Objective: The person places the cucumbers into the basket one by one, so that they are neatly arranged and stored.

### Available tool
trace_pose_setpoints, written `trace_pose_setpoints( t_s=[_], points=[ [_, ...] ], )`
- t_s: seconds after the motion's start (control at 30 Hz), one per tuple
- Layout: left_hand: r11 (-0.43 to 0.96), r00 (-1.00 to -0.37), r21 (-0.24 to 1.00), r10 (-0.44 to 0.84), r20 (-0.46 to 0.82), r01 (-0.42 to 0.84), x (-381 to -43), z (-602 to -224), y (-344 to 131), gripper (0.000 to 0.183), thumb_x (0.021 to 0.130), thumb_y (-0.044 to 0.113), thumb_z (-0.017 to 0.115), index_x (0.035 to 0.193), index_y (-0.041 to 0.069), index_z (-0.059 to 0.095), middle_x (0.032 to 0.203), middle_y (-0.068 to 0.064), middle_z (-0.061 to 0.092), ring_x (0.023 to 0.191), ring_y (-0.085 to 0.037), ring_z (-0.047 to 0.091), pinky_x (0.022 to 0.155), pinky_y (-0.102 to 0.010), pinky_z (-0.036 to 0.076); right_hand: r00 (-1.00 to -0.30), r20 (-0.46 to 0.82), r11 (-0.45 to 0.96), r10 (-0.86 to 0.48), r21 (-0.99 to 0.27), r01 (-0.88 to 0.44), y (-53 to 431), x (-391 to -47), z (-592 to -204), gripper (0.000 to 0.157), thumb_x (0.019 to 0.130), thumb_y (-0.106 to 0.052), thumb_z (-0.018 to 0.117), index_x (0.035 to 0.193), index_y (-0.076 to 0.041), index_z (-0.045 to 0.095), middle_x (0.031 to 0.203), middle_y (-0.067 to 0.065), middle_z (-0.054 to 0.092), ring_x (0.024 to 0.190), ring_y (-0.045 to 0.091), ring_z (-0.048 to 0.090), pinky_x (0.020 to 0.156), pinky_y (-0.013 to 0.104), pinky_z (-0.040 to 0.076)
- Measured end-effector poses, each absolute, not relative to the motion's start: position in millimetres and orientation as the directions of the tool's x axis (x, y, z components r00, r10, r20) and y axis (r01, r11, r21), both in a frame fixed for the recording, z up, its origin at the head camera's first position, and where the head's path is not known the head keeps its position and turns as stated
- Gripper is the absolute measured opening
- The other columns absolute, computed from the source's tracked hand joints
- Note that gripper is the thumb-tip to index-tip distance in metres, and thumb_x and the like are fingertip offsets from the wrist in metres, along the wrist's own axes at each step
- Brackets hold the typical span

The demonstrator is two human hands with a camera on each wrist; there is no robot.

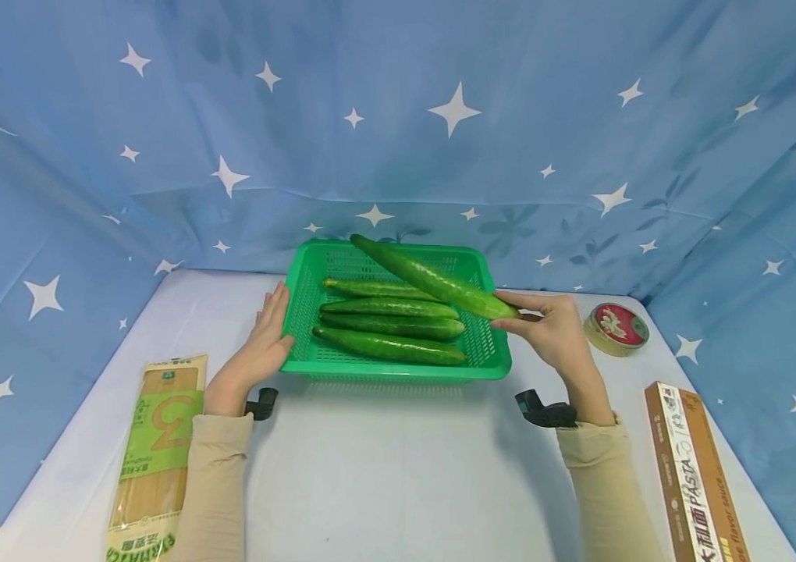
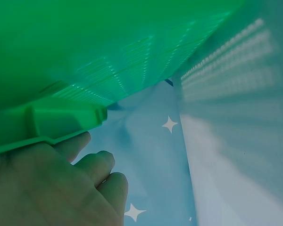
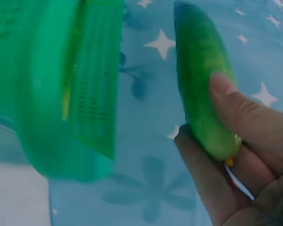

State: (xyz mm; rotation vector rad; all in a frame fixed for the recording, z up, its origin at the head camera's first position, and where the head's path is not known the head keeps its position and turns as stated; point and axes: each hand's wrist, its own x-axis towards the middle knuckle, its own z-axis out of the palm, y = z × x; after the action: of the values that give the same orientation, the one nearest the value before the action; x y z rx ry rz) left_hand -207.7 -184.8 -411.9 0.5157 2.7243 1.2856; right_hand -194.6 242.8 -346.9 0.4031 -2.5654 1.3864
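A green plastic basket (image 1: pixel 398 370) with slotted walls stands at the back middle of the table. Several long green cucumbers (image 1: pixel 387 346) lie side by side in it. My right hand (image 1: pixel 549 328) pinches one more cucumber (image 1: pixel 433 282) by its near end, thumb on one side and fingers on the other. That cucumber slants up over the basket's right side, its far end toward the back rim; in the right wrist view the held cucumber (image 3: pixel 205 80) is apart from the basket wall. Against the basket's left rim rests my left hand (image 1: pixel 261 343), its fingers fairly straight along the outside.
Left of the left forearm lies a pack of pasta (image 1: pixel 159 453). On the right are a round tin with a red lid (image 1: pixel 617 328) and a long brown-and-white pasta box (image 1: pixel 696 472). Blue star-patterned cloth (image 1: pixel 398 156) hangs behind and beside the table.
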Motion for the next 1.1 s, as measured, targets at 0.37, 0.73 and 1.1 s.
trace_pose_setpoints(
  t_s=[0.37,0.73,1.1],
  points=[
    [0.600,-0.939,0.754,0.337,0.065,0.267,-208.6,-411.4,-184.6,0.075,0.097,-0.003,0.035,0.157,0.001,-0.010,0.164,-0.011,-0.019,0.147,-0.030,-0.024,0.117,-0.057,-0.011,-0.926,0.149,0.494,-0.348,-0.810,-0.316,219.1,-201.6,-366.9,0.038,0.079,0.000,0.081,0.117,-0.001,0.074,0.111,0.022,0.071,0.087,0.027,0.074,0.053,0.022,0.048],
    [0.602,-0.940,0.752,0.333,0.068,0.268,-208.4,-411.6,-184.2,0.076,0.097,-0.002,0.036,0.157,0.001,-0.010,0.163,-0.011,-0.020,0.147,-0.030,-0.024,0.117,-0.056,-0.012,-0.864,0.065,0.570,-0.499,-0.726,-0.384,209.0,-208.6,-382.4,0.036,0.079,0.003,0.079,0.114,-0.001,0.075,0.105,0.018,0.073,0.046,0.007,0.047,0.048,0.025,0.041],
    [0.610,-0.940,0.744,0.333,0.069,0.271,-210.9,-415.8,-185.1,0.076,0.097,-0.002,0.036,0.157,0.002,-0.011,0.163,-0.009,-0.020,0.147,-0.029,-0.024,0.117,-0.056,-0.012,-0.865,0.043,0.637,-0.499,-0.658,-0.400,203.5,-209.5,-389.5,0.034,0.079,0.002,0.079,0.113,-0.003,0.076,0.105,0.017,0.073,0.045,0.009,0.038,0.048,0.025,0.040]
  ],
)
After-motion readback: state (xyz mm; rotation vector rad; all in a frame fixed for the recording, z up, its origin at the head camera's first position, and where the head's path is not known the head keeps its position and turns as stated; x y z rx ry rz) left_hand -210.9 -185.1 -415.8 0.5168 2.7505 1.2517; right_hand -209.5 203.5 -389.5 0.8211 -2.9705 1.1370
